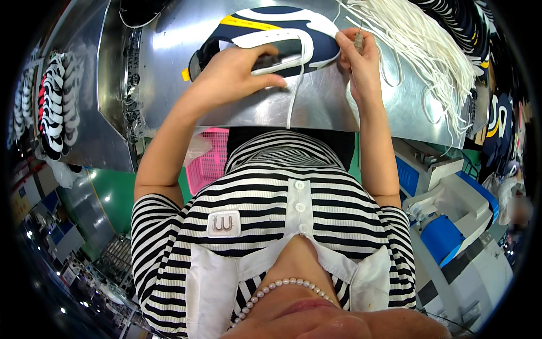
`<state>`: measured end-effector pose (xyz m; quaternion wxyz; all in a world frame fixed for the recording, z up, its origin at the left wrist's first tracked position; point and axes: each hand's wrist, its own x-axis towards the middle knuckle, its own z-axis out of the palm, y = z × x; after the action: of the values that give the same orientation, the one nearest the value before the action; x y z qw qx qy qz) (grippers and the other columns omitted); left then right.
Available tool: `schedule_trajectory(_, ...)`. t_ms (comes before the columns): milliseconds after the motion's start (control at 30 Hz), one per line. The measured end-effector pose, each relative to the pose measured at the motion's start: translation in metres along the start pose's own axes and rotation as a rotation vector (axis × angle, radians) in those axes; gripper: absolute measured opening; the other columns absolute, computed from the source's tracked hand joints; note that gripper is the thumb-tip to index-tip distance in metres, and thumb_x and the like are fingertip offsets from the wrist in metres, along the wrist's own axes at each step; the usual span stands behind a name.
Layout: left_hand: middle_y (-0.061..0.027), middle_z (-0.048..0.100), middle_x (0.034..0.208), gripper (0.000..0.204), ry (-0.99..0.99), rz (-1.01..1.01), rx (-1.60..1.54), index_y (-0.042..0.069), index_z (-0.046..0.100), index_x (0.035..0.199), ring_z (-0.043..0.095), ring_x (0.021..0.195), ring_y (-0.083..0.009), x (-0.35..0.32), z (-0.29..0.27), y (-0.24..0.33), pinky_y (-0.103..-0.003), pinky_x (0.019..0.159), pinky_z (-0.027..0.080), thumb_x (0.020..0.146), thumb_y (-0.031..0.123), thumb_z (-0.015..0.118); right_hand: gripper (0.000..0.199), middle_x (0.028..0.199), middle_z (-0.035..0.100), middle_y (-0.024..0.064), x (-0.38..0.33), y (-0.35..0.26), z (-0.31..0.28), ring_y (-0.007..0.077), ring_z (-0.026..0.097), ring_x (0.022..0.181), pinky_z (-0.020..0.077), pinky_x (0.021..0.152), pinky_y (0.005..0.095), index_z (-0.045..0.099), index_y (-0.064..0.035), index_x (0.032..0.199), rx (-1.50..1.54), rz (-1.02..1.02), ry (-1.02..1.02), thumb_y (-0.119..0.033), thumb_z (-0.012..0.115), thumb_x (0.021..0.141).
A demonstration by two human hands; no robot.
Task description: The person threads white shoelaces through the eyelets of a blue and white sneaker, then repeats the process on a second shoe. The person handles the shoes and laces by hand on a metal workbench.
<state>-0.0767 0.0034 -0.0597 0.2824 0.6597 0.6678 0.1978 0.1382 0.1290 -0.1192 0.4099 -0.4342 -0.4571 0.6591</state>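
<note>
A dark blue and white shoe upper (324,48) with a yellow strip lies on the metal table in front of me. A white shoelace (296,93) runs from its eyelet band down to the table's near edge. My left hand (234,73) is over the upper's left part, its thumb and forefinger spread apart; the other fingers are hidden. At the upper's right end my right hand (361,59) is closed around a small awl-like tool (358,41) with a wrapped handle and a thin metal tip pointing away. Those fingers are beside the upper's edge; whether they also pinch it, I cannot tell.
A heap of white laces (420,53) covers the table's right side. Dark shoe uppers (466,22) are stacked at the far right. A pink basket (209,161) stands below the metal table (186,34), and a blue and white machine (446,226) is at lower right.
</note>
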Motion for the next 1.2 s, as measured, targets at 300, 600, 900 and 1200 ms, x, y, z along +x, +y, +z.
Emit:
schedule_trajectory(300, -0.0085, 0.065, 0.082, 0.017, 0.32, 0.203, 0.283, 0.009, 0.064, 0.097, 0.064, 0.071, -0.0314, -0.002, 0.017, 0.011, -0.042, 0.06, 0.049, 0.088, 0.024, 0.067, 0.021, 0.066, 0.05, -0.0079, -0.045, -0.008, 0.017, 0.0014, 0.041, 0.059, 0.0298, 0.053, 0.019, 0.07, -0.0056, 0.094, -0.221, 0.235, -0.429, -0.026, 0.065, 0.095)
schedule_trajectory(600, -0.0139, 0.07, 0.086, 0.028, 0.688, 0.271, 0.036, 0.002, 0.069, 0.11, 0.067, 0.072, -0.0131, 0.003, -0.051, 0.017, -0.028, 0.063, 0.05, 0.087, 0.016, 0.074, 0.016, 0.073, 0.063, 0.0065, -0.127, 0.005, -0.042, 0.0123, 0.051, 0.06, 0.0429, 0.057, 0.0274, 0.071, -0.0015, 0.097, -0.827, 0.088, -1.006, -0.015, 0.07, 0.088)
schedule_trajectory(900, -0.013, 0.07, 0.092, 0.029, 0.12, 0.148, 0.235, 0.01, 0.069, 0.111, 0.066, 0.084, -0.0338, -0.011, 0.031, 0.004, -0.041, 0.073, 0.052, 0.088, 0.027, 0.068, 0.011, 0.081, 0.065, -0.0021, -0.117, -0.035, -0.041, 0.0017, 0.047, 0.065, 0.0329, 0.055, 0.0176, 0.072, -0.0031, 0.096, -0.446, 0.054, -0.255, -0.012, 0.072, 0.089)
schedule_trajectory(1200, -0.0113, 0.069, 0.096, 0.029, 0.101, 0.149, 0.224, 0.009, 0.069, 0.108, 0.066, 0.088, -0.0319, -0.001, 0.024, 0.024, -0.042, 0.074, 0.051, 0.095, 0.033, 0.06, 0.016, 0.089, 0.071, 0.003, -0.036, -0.011, 0.011, 0.0063, 0.064, 0.083, 0.0494, 0.074, 0.0198, 0.07, -0.0001, 0.102, -0.193, -0.181, -0.286, -0.011, 0.07, 0.091)
